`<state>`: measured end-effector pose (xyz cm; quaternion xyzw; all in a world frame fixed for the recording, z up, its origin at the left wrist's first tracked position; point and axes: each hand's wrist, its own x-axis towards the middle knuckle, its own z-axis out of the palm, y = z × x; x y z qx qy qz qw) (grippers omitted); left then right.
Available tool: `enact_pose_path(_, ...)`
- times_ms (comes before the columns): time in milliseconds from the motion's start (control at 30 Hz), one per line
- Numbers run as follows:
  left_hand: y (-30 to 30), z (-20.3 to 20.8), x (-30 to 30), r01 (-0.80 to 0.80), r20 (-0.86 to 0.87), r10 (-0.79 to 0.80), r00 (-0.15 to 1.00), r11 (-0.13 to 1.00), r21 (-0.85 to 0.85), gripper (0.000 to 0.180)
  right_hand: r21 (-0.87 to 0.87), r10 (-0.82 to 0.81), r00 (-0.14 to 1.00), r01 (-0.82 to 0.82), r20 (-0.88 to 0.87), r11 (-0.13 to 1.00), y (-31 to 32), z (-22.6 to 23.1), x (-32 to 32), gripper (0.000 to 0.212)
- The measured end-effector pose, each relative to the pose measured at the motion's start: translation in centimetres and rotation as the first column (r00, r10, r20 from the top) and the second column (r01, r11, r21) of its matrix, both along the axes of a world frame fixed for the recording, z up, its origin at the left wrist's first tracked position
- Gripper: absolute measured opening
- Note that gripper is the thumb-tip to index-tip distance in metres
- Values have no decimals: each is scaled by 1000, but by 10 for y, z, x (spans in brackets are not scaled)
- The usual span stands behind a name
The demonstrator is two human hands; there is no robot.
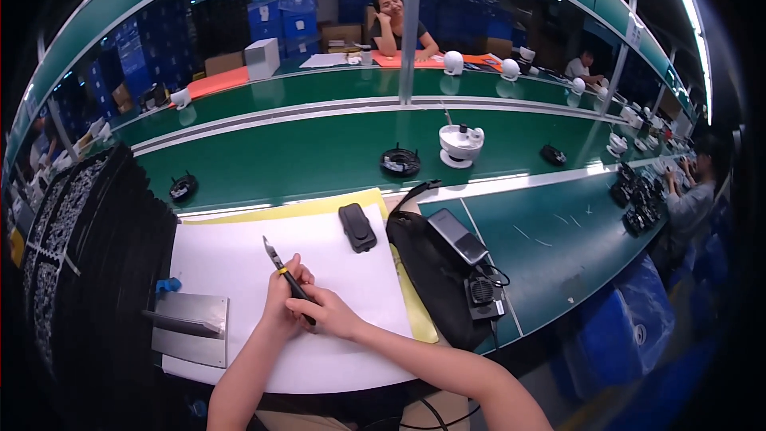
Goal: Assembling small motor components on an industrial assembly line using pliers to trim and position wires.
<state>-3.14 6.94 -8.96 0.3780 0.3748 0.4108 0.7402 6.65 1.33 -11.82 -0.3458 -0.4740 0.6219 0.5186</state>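
My left hand (281, 301) and my right hand (333, 315) meet over a white sheet (359, 351) on the bench. Between them is a slim hand tool (295, 283) with a pointed metal tip, a yellow band and a black handle. Fingers of both hands close round its handle, and the tip points up and away to the left. What kind of tool it is I cannot make out. Beyond my hands, a small black oblong case (357, 227) lies on the sheet. Left of my forearm sits a metal plate (190, 349) with a dark upright fin.
Tall stacked black trays (104, 271) hold small parts at the left. A black pouch (427, 279), a grey phone-like device (457, 237) and a black box with a cable (484, 297) lie right. A white round-bodied unit (459, 146) stands on the green belt. Other people sit beyond.
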Motion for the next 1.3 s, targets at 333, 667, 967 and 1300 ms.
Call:
enact_pose_path(333, -1, -9, 7, 56, 68, -57, 996, 998, 12, 33, 5, -114, 985, 114, 129, 993, -12, 12, 12, 34)
enact_pose_path(667, -6, 3, 10, 105, -42, -103, 994, 993, 54, 29, -74, -95, 986, 106, 137, 992, -14, 18, 17, 36)
enact_pose_path(967, -6, 4, 5, 56, -94, -41, 995, 985, 163, 32, -51, -63, 997, 65, 35, 997, -10, 10, 10, 35)
enact_pose_path(1300, -2, 1, 3, 25, -53, -21, 998, 997, 76, 29, -190, 76, 969, -123, -235, 974, -4, 14, 9, 32)
